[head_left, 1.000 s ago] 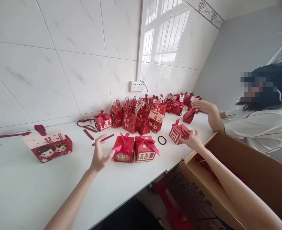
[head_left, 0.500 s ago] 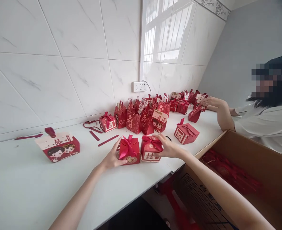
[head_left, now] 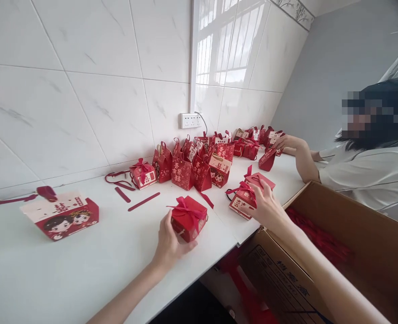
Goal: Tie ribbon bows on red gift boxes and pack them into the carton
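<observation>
My left hand (head_left: 172, 243) is wrapped round the near-left side of a red gift box (head_left: 187, 221) tied with a red ribbon bow. That box looks turned and a little tilted at the front of the table. Farther right, my right hand (head_left: 267, 203) grips a second red gift box (head_left: 241, 206) with a bow and a white panel, near the table's front edge. Behind this hand, partly covered by it, is another red box (head_left: 265, 179) with an upright ribbon end. A red ribbon strip (head_left: 205, 199) lies between the held boxes.
Several red gift boxes (head_left: 183, 173) stand along the tiled wall. At left sits a box with cartoon faces (head_left: 64, 220); flat ribbon strips (head_left: 144, 201) lie nearby. An open cardboard box (head_left: 280, 270) with red items inside adjoins the table's right front. A co-worker's hand (head_left: 288, 143) holds a red box.
My right hand has carried its gift box rightward, away from the left one, to beside another box. My left hand has turned its box. The view has shifted slightly.
</observation>
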### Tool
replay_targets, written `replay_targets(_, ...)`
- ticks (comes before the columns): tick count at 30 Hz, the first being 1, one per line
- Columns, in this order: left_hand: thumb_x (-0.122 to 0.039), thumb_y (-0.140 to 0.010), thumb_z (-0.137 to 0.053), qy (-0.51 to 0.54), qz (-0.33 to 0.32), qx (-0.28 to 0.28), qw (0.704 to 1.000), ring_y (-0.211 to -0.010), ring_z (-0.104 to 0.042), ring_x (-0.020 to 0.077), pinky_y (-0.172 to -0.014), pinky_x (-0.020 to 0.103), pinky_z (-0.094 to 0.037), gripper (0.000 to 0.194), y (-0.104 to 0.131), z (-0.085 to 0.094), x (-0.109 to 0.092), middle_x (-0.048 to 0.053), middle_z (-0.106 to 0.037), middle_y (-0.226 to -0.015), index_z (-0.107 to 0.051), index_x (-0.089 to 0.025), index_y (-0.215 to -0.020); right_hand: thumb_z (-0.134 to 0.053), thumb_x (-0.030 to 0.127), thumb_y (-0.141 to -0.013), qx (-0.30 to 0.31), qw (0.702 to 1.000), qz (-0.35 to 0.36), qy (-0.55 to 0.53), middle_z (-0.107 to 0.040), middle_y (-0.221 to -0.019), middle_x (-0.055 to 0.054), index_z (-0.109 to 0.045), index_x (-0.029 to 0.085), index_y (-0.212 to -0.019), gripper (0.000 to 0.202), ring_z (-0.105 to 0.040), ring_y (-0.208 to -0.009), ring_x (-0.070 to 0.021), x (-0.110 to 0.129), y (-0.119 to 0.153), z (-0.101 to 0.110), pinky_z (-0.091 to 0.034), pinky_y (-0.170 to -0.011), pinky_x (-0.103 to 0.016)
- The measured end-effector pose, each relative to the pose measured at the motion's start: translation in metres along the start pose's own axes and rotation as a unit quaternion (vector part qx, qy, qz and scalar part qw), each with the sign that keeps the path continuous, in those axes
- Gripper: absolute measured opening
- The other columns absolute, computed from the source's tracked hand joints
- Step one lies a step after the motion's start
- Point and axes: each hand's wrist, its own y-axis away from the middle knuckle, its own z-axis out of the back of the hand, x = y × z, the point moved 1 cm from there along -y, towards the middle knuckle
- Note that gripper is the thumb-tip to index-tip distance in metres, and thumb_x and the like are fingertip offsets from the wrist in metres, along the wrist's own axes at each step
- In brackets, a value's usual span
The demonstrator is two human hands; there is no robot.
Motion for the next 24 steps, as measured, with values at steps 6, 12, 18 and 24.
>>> replay_targets(6,-0.056,-0.075,-0.048,0.016,-0.001,-0.021,1.000,-0.115,-0.043,0.0331,-0.095,0.056,-0.033,0.073,0.011,0.012,-0.013,0.017,-0.038,-0.128,-0.026,-0.018,-0.133,-0.038,0.067,-0.081,0.165,0.965,-0.035,-0.199,-0.060,-0.062,-0.005,-0.049,0.022,-0.062,0.051,-0.055,-0.059,-0.0197,0.072,0.046,-0.027,-0.038,-0.057,-0.030)
replay_targets(12,-0.064,-0.078,-0.038,0.048,0.149,0.098,0.983,-0.082,-0.053,0.0223,-0.074,0.034,-0.040,0.046,-0.065,0.047,-0.027,0.003,-0.053,-0.081,-0.048,-0.019,-0.084,-0.021,0.075,-0.080,0.193,0.887,-0.129,-0.400,-0.047,-0.048,-0.001,-0.047,0.019,-0.051,0.068,-0.046,-0.051,-0.0141,0.076,0.040,-0.062,-0.035,-0.057,-0.028)
replay_targets(18,-0.067,-0.069,-0.053,0.118,0.190,0.327,0.918,-0.053,-0.047,0.0131,-0.053,0.025,-0.033,0.051,-0.096,0.054,-0.023,-0.002,-0.049,-0.055,-0.049,-0.017,-0.060,-0.051,0.070,-0.070,0.197,0.828,-0.109,-0.514,-0.042,-0.048,0.003,-0.042,0.020,-0.047,0.056,-0.041,-0.051,-0.0118,0.087,0.034,-0.065,-0.035,-0.058,-0.027)
replay_targets(24,-0.056,-0.067,-0.066,0.246,0.156,0.397,0.871,-0.060,-0.044,0.0098,-0.063,0.024,-0.037,0.044,-0.090,0.050,-0.008,-0.004,-0.048,-0.063,-0.049,-0.016,-0.064,-0.055,0.065,-0.071,0.181,0.794,-0.117,-0.568,-0.042,-0.053,0.003,-0.045,0.019,-0.053,0.050,-0.043,-0.055,-0.0113,0.085,0.037,-0.074,-0.038,-0.061,-0.027)
